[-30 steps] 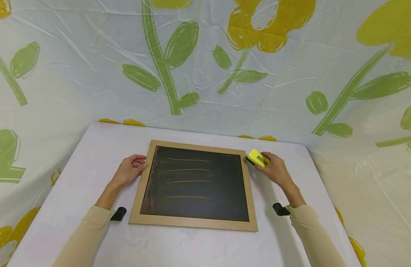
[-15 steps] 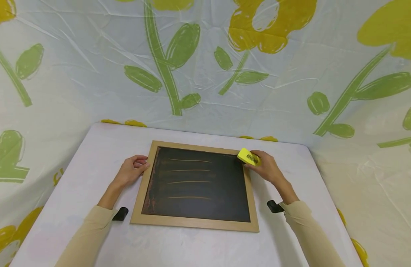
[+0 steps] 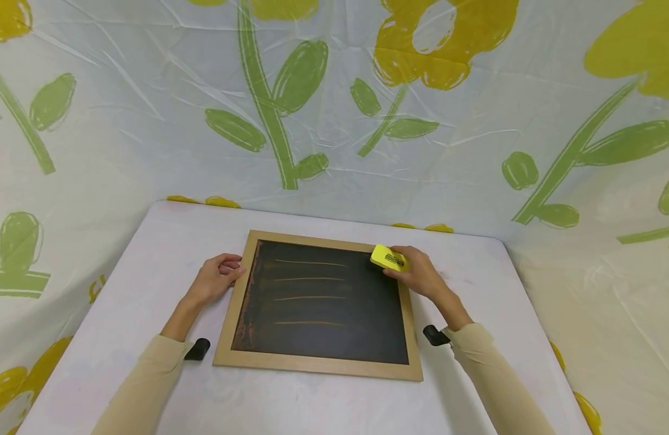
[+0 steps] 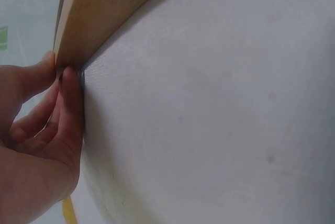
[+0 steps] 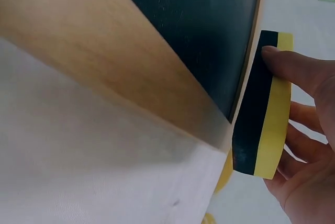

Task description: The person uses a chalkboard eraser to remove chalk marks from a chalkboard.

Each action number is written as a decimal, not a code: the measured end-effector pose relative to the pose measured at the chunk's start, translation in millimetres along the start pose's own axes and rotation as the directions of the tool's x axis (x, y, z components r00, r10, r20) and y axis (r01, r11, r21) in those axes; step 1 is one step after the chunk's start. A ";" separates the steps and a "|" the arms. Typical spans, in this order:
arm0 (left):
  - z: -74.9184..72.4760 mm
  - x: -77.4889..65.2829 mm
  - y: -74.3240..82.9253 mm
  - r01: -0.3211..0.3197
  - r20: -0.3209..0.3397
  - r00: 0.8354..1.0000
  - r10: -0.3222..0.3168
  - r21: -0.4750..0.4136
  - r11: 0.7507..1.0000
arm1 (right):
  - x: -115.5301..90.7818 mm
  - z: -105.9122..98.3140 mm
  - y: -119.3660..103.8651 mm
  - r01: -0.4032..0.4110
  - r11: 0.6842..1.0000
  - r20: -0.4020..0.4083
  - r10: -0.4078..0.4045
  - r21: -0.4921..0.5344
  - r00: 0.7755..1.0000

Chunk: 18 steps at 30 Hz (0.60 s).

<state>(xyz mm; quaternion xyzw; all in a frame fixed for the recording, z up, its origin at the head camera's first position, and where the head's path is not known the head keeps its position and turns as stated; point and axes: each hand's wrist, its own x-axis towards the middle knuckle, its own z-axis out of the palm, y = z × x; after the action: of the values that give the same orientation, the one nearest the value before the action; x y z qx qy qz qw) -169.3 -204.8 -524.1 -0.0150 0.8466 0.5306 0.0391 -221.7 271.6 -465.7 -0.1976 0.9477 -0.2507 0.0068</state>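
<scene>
- Chalkboard (image 3: 372,314) lying on a white table (image 3: 312,408), slightly turned, in a light wooden frame (image 3: 318,365); four thin, pale orange chalk lines (image 3: 309,279) run one below another across its left and middle part; a reddish smudge (image 3: 249,332) marks the dark surface near the left edge.
- Right hand (image 3: 420,273) at the board's upper right corner, gripping a yellow eraser (image 3: 389,258) with dark print on top and a black layer on its other face; thumb on one side, the other fingers on the opposite side, pinching it between them.
- Eraser over that same corner, to the right of the top chalk line and apart from it; whether its black layer touches the board, I cannot tell.
- Left hand (image 3: 217,278) at the upper part of the frame's left side; thumb and forefinger pinch the wood's outer edge, the remaining fingers curled behind.
- Beige sleeves (image 3: 141,386) on both forearms, a black device (image 3: 198,349) at each wrist; beyond the table, a pale cloth (image 3: 165,145) printed with yellow flowers and green stems.
</scene>
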 end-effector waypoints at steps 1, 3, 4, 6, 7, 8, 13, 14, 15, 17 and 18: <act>-0.3 -0.3 0.0 0.000 0.002 1.000 0.000 0.002 1.000 | 0.9 0.8 -1.6 0.006 1.000 0.003 -0.006 0.004 1.000; -1.0 -0.7 -0.3 0.004 0.002 1.000 -0.004 0.005 1.000 | 2.7 2.7 -4.4 0.014 1.000 0.009 -0.015 0.010 1.000; -1.2 -0.8 -0.4 0.003 0.002 1.000 -0.003 0.007 1.000 | 3.7 3.8 -5.8 0.016 1.000 0.013 -0.016 0.011 1.000; -1.6 -0.7 -0.7 0.003 0.001 1.000 -0.003 0.007 1.000 | 5.8 6.6 -8.1 0.020 1.000 0.025 -0.020 0.013 0.999; -1.5 -0.6 -0.9 0.006 0.001 1.000 -0.006 0.006 1.000 | 6.8 7.9 -9.3 0.020 1.000 0.032 -0.020 0.013 0.999; -1.4 -0.4 -1.1 0.006 0.002 1.000 -0.006 0.007 1.000 | 7.9 9.3 -10.4 0.021 1.000 0.040 -0.022 0.013 0.999; -0.4 0.1 -2.0 0.006 0.003 1.000 -0.006 0.010 1.000 | 12.9 15.0 -17.3 0.054 0.999 0.069 -0.054 0.005 0.996; -0.2 0.0 -1.8 0.003 0.002 1.000 -0.003 0.012 1.000 | 13.9 16.1 -18.3 0.065 0.998 0.070 -0.065 0.001 0.995; -0.3 -0.1 -1.7 -0.001 0.001 1.000 0.001 0.008 1.000 | 14.6 17.0 -19.2 0.078 0.997 0.072 -0.078 0.000 0.994; -0.5 -0.5 -0.8 -0.011 0.000 1.000 0.011 0.001 1.000 | 16.2 18.4 -20.7 0.105 0.994 0.073 -0.105 0.007 0.992; -0.6 -0.8 -0.5 -0.015 0.000 1.000 0.015 -0.001 1.000 | 17.0 18.9 -21.4 0.118 0.993 0.075 -0.118 0.010 0.990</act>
<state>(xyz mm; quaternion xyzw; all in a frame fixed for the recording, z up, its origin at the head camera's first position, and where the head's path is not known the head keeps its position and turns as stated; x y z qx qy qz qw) -168.5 -205.6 -524.2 -0.0088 0.8465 0.5311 0.0349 -227.3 239.2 -470.5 -0.2627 0.9326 -0.2457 0.0283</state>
